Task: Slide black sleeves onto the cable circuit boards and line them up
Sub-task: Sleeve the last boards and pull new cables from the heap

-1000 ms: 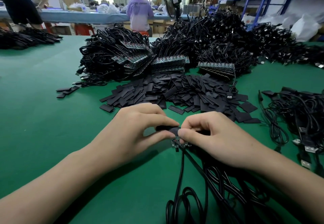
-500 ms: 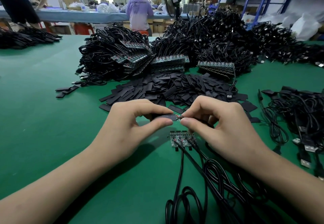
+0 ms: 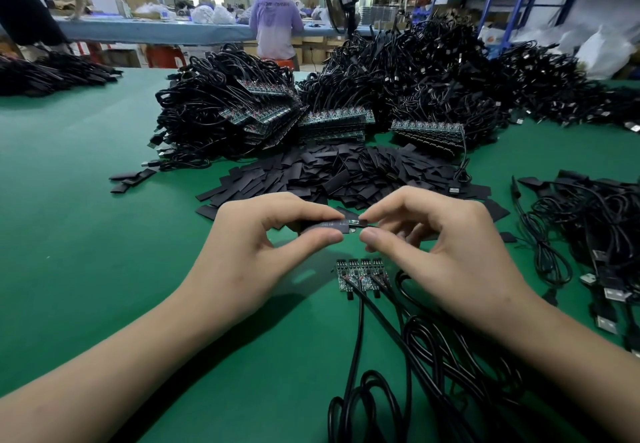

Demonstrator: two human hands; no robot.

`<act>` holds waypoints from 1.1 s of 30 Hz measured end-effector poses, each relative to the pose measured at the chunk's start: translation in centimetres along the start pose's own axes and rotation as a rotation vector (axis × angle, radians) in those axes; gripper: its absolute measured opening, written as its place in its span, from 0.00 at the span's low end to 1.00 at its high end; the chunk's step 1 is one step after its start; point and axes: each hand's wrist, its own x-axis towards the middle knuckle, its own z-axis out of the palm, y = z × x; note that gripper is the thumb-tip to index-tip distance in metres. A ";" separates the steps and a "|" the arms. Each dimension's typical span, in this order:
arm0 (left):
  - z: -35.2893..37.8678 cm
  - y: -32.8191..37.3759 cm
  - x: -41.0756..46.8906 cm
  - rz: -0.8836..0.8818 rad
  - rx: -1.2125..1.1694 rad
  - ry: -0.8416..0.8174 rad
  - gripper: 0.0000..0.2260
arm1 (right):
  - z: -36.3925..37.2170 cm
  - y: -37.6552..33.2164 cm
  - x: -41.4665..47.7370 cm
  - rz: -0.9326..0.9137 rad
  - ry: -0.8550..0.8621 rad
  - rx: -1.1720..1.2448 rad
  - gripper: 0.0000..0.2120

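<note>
Pinching a black sleeve (image 3: 323, 227) between thumb and forefinger, the left hand (image 3: 256, 252) holds it just above the green counter (image 3: 86, 234), in the middle of the view. The right hand (image 3: 440, 252) meets it from the right, its thumb and forefinger pinching a small circuit board (image 3: 358, 223) whose end sits at the sleeve's open mouth (how far in it goes I cannot tell). The remaining fingers of both hands are loosely curled.

Just nearer than the hands, four more boards (image 3: 360, 274) lie bare, side by side in a row. Their black cables (image 3: 358, 331) run toward the near edge and coil there. Beyond the hands a flat heap of loose sleeves (image 3: 346, 172) spreads across the counter. Farther off stand big piles of cables (image 3: 398, 71), with stacked boards (image 3: 336, 123) along their near side. On the right lies another tangle of cables with plugs (image 3: 606, 227). At the far end a person in a lilac shirt (image 3: 277, 19) stands facing away at another counter.
</note>
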 end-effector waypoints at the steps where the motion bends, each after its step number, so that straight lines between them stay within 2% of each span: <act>1: 0.0 0.1 0.0 0.006 0.005 0.001 0.09 | 0.0 -0.1 0.0 -0.001 -0.002 0.001 0.04; 13: 0.1 0.6 0.0 0.062 0.049 -0.008 0.10 | 0.4 -0.7 -0.3 -0.043 0.034 -0.035 0.03; 19: 0.1 0.8 0.1 0.055 0.051 0.048 0.09 | 0.2 -0.9 -0.1 -0.028 0.069 -0.035 0.04; 27: 0.1 0.9 0.1 0.047 0.066 0.027 0.09 | 0.5 -1.1 -0.3 -0.035 0.074 -0.058 0.03; 30: 0.2 0.9 0.1 0.042 0.082 0.090 0.12 | 0.5 -1.2 -0.3 -0.005 0.078 -0.026 0.03; 33: 0.2 0.8 0.1 -0.035 0.011 0.195 0.18 | 0.6 -1.4 -0.4 0.030 0.065 0.018 0.04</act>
